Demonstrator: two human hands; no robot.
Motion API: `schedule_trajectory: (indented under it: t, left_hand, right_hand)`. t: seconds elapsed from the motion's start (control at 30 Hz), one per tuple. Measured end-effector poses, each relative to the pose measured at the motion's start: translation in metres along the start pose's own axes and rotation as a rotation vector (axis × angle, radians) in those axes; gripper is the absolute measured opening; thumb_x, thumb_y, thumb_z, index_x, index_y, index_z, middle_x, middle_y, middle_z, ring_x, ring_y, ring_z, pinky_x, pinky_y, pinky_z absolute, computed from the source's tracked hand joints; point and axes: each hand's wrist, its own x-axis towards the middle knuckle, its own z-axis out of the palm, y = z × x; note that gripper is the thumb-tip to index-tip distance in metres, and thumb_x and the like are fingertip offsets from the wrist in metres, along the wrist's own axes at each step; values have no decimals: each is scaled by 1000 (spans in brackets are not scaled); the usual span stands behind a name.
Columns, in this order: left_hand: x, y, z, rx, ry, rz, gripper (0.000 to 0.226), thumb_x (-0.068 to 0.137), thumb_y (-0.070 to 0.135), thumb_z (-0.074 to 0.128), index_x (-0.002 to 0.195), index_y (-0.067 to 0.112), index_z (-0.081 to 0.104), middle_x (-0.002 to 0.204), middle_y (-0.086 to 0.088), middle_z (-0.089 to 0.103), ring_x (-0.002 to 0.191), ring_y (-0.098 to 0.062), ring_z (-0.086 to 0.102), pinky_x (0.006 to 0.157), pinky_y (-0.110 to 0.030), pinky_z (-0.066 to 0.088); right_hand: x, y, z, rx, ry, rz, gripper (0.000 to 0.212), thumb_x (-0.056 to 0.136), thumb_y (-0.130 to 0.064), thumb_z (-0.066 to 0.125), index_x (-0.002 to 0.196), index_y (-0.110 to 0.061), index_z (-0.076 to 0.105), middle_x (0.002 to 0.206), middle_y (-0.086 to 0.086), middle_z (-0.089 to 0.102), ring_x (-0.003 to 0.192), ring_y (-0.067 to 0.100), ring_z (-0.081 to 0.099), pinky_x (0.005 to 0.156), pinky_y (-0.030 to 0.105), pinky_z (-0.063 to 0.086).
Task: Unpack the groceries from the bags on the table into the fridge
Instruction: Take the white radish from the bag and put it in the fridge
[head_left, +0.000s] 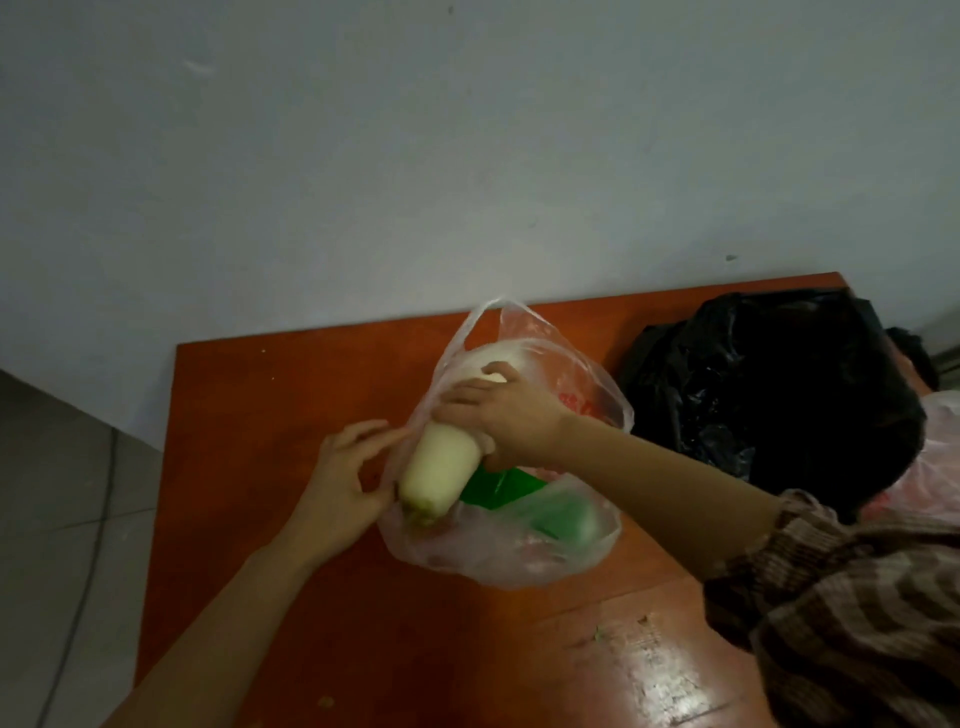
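Observation:
A long white radish (439, 467) lies tilted in the mouth of a clear plastic bag (519, 551) on the orange-brown table (270, 395). My right hand (498, 415) is wrapped around the radish's middle. My left hand (345, 483) pinches the bag's rim beside the radish's cut end, fingers touching the plastic. Something green (493, 486) and other blurred items show through the bag under the radish. The fridge is out of view.
A black plastic bag (769, 395) sits to the right of the clear one, with another pale bag (930, 467) behind it at the right edge. A white wall runs along the table's far side. Grey tiled floor (57, 509) lies to the left.

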Motion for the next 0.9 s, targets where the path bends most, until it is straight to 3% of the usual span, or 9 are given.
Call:
schedule_trajectory:
  t: [0.07,0.2,0.3,0.4,0.57,0.63,0.73,0.9]
  left_hand:
    - [10,21,-11,-58,43,38,46,81,17,68,119,44,59,130,15,49,122,-8,38,102,-30,28]
    - [38,63,-23,-359,58,111,43,77,35,64,116,54,59,121,27,59,120,-2,51,99,-28,41]
    - [63,86,-15,-416,-58,101,62,80,4,65,125,44,51,125,28,56,118,9,50,99,-20,43]
    - [77,95,4,-369,-211,65,80,68,-5,66,138,26,44,135,12,52,129,-4,46,94,-16,43]
    - [78,111,39,-303,-230,51,88,59,32,83,132,49,36,124,17,55,117,-9,52,95,-31,47]
    - [75,126,50,-279,-186,64,84,65,29,83,137,39,39,119,14,56,109,-10,53,88,-27,49]
    - [74,140,57,-199,-125,153,76,66,26,84,132,28,48,113,15,59,103,-9,58,71,-10,43]
    - [73,187,45,-129,-80,275,70,63,47,82,125,35,52,106,23,60,92,-2,60,72,-25,52]
  right_hand:
    - [-12,9,-13,153,98,83,76,72,-40,75,139,-30,41,144,-3,47,135,19,38,110,44,21]
    - [-36,32,-38,614,365,247,74,62,-33,87,128,-29,53,121,-5,64,111,15,58,93,34,45]
    - [-53,45,-50,933,464,408,75,61,-28,89,128,-23,54,119,-8,63,107,10,59,87,28,48]
    - [-70,50,-47,1131,514,478,78,58,-30,90,127,-25,56,117,-9,66,109,11,62,90,36,54]
    - [-94,44,-26,1209,593,609,70,59,-25,90,122,-27,59,115,-8,67,108,14,62,90,42,55]
    - [-103,39,-19,1230,631,665,69,61,-24,90,122,-26,59,114,-7,67,106,14,63,88,43,56]
    - [-122,35,-26,1259,694,696,67,61,-23,90,121,-24,60,112,-5,68,104,14,65,85,41,58]
    - [-172,32,-72,1273,814,682,59,64,-24,88,118,-15,64,108,-1,72,98,14,69,84,38,58]
